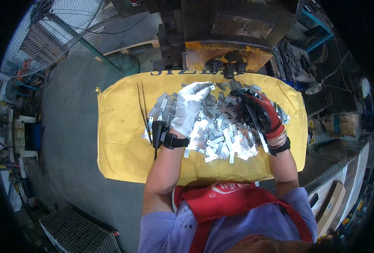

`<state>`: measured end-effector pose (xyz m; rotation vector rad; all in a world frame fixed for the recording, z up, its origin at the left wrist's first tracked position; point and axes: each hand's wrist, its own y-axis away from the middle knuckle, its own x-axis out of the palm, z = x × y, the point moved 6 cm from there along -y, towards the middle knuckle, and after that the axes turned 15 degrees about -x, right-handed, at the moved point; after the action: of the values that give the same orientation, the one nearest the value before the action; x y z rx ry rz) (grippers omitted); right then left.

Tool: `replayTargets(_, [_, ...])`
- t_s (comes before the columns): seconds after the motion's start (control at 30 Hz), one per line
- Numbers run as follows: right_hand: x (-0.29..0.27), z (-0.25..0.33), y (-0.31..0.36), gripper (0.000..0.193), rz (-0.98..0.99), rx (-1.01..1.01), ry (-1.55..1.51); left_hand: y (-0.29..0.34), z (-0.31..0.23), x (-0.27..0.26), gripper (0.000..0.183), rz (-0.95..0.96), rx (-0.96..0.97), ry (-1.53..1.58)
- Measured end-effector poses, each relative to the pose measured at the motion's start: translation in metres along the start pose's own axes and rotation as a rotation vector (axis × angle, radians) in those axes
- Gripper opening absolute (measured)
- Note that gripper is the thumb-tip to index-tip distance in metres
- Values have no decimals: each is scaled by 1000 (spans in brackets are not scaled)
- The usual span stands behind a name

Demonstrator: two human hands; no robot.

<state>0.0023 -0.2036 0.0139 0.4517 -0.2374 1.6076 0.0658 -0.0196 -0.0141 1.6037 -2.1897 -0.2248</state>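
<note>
My left hand (188, 105), in a white glove, is closed at the far side of the pile, pinching a small flat metal strip (212, 87) with a hole in it. My right hand (259, 113), in a black and red glove, is wrapped round long metal tweezers (263, 142). Their far tips reach up near the dark metal tooling (229, 71) of the machine. Beneath and between both hands spreads a heap of flat metal strips (214, 137), shiny where the light falls. Whether the tweezer tips grip a strip cannot be made out.
The heap rests on a yellow sheet (124, 156). Another pair of tweezers (143, 110) lies left of my left wrist. The large machine (233, 31) stands directly beyond. A fan (48, 31) is at far left, a wire basket (79, 230) at lower left, and a metal-edged bench (343, 173) at right.
</note>
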Motion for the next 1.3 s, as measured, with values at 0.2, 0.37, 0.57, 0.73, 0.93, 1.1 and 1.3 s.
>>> replayTargets(0.2, [6, 3, -22, 31, 89, 42, 84, 5, -2, 1, 22, 25, -36, 44])
replayTargets(0.37, [-8, -10, -49, 30, 136, 60, 92, 10, -6, 1, 25, -17, -80, 91])
replayTargets(0.57, [3, 5, -73, 26, 183, -138, 107, 12, -14, 3, 22, -24, -66, 137])
replayTargets(0.73, [6, -1, -63, 37, 148, -79, 74, 0, 3, -3, 20, 44, -59, 362])
replayTargets(0.93, [10, -5, -16, 33, 121, 51, 13, 2, -2, 0, 18, 11, -8, 403])
replayTargets(1.1, [5, -16, 11, 33, 88, 80, 46, 4, -3, -5, 14, -104, -49, 394])
replayTargets(1.3, [20, -15, 16, 30, 168, 164, 129, 7, -4, -10, 14, -167, -65, 334])
